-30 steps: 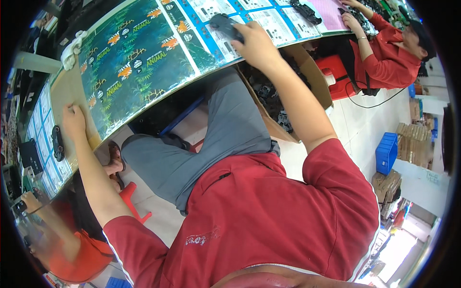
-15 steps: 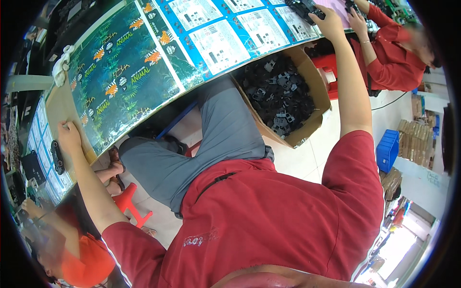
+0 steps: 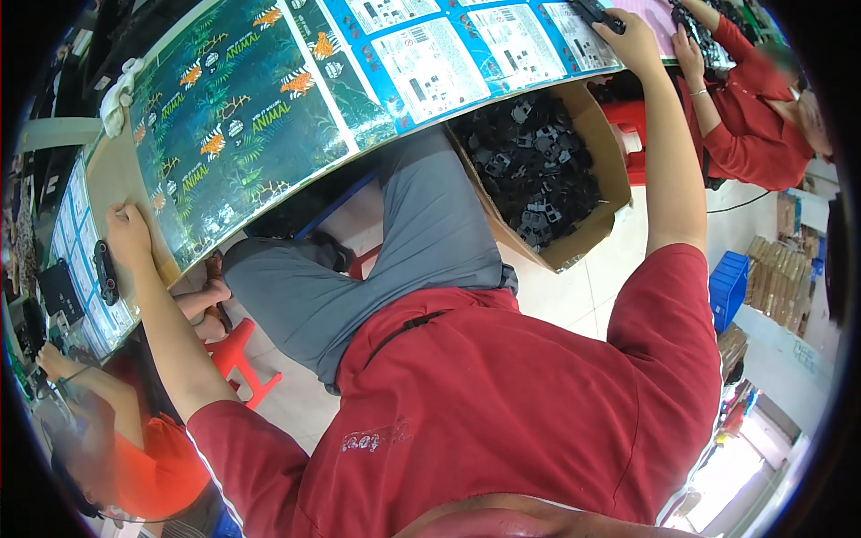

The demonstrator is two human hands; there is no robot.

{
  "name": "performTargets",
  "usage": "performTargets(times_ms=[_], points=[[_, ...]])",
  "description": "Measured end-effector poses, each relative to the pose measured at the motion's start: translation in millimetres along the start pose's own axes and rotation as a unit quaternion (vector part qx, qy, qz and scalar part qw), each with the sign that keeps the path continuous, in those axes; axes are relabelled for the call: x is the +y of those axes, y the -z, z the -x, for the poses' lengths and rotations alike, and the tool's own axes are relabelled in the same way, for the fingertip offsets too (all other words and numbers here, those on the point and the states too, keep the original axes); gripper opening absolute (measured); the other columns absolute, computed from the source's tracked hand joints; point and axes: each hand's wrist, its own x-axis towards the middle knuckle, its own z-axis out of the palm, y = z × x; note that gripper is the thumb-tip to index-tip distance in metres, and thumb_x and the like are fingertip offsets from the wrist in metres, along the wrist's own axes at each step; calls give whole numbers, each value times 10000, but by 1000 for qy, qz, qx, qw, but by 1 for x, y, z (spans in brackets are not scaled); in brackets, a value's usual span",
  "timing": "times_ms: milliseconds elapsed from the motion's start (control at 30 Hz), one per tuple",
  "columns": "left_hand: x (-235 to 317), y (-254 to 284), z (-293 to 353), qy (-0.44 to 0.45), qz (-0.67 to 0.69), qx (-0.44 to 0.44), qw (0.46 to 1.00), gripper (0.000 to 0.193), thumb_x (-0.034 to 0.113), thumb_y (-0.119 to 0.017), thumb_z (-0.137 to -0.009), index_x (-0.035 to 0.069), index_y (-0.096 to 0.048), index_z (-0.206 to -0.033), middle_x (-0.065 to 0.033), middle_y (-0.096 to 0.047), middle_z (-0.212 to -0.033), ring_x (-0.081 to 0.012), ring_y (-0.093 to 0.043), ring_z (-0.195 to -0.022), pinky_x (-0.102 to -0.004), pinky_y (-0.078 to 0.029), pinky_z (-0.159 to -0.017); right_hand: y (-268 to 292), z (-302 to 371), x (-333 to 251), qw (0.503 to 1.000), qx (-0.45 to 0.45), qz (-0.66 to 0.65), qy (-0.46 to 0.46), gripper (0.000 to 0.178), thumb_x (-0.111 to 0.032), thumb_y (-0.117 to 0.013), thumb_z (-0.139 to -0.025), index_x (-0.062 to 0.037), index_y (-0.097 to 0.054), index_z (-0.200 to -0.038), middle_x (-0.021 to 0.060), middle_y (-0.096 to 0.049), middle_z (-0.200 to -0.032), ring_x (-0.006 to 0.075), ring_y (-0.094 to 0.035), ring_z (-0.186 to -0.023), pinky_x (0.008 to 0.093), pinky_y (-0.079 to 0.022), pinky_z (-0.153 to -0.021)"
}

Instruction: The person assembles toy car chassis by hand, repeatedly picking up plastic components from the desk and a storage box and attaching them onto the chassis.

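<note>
My right hand (image 3: 633,43) is at the far right edge of the table, its fingers gripping a black plastic part (image 3: 594,13). The part's far end is cut off by the top of the picture, and its exact kind cannot be made out. Far to the left, my left hand (image 3: 129,237) rests on a tan board (image 3: 115,175) at the table's edge. Its fingers are curled into a loose fist, and anything inside them is hidden. Beside that wrist lies a black toy-car-like piece (image 3: 106,272).
Printed sheets (image 3: 242,117) cover the table. Below its right edge stands a cardboard box (image 3: 613,193) full of black and grey plastic parts. A co-worker in red (image 3: 753,125) sits at right, another in orange (image 3: 161,466) at lower left. A red stool (image 3: 235,363) stands on the floor.
The black part in my right hand has turned and now shows a narrower side. The whole view has shifted slightly. My left hand stays on the board, still curled.
</note>
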Motion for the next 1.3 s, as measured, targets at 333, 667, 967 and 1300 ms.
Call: performTargets(times_ms=[333,667,967,1300], points=[[8,0,0,-7,2,6,1000,361,370,-540,-919,131,-664,-1160,-161,-721,-903,-396,-690,-876,-500,-528,-776,-6,17,-15,999,44,12,-7,580,-389,-772,-847,-47,-635,-1295,250,-686,-1165,395,-662,-1097,448,-509,-955],[155,70,168,-109,471,-101,870,182,156,-676,-959,51,-680,-1108,-24,-648,-930,-101,-579,-783,-261,-496,-732,26,150,-218,917,-110,-370,-100,581,-284,-852,-786,-42,-655,-1276,132,-701,-1026,157,-653,-907,309,-528,-801],[219,83,332,22,833,-371,411,627,496,-650,-970,38,-445,-1346,-75,-591,-1080,-122,-580,-846,-268,-485,-657,38,239,-393,841,-182,-442,252,564,-158,-854,-723,-10,-641,-1224,175,-643,-1188,361,-635,-1093,407,-524,-940],[176,102,335,71,856,-317,402,790,492,-648,-973,30,-299,-1511,-93,-560,-1218,-168,-597,-1027,-308,-519,-782,43,262,-426,818,-197,-443,311,540,-164,-851,-736,-13,-664,-1220,152,-659,-1170,292,-658,-1050,365,-543,-873]])
